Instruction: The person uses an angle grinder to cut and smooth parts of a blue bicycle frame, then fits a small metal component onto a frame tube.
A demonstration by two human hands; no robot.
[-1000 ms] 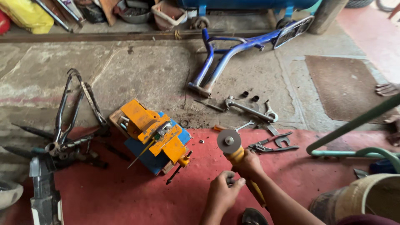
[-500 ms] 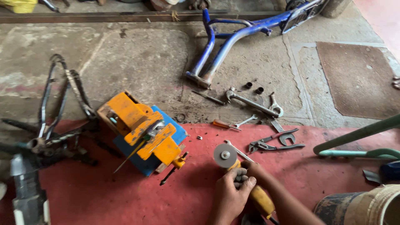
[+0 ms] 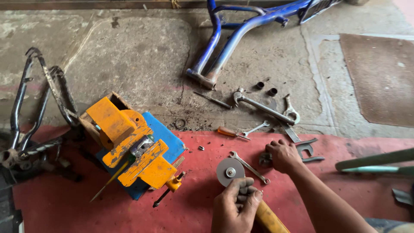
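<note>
On the red mat near the viewer, the left hand point(image 3: 236, 206) wraps curled fingers round the yellow angle grinder point(image 3: 258, 213), steadying its disc point(image 3: 230, 171) face-up, while the right hand point(image 3: 283, 155) spreads fingers over spanners point(image 3: 307, 151) just right of it. The orange vise point(image 3: 133, 149) sits left.

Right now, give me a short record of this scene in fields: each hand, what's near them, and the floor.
left hand: grips the yellow-handled grinder, disc facing up
right hand: rests on dark tools on the red mat
between hands: a spanner lies flat
left of hands: orange vise on a blue base
concrete beyond: blue bike frame, screwdriver, wrench
</note>
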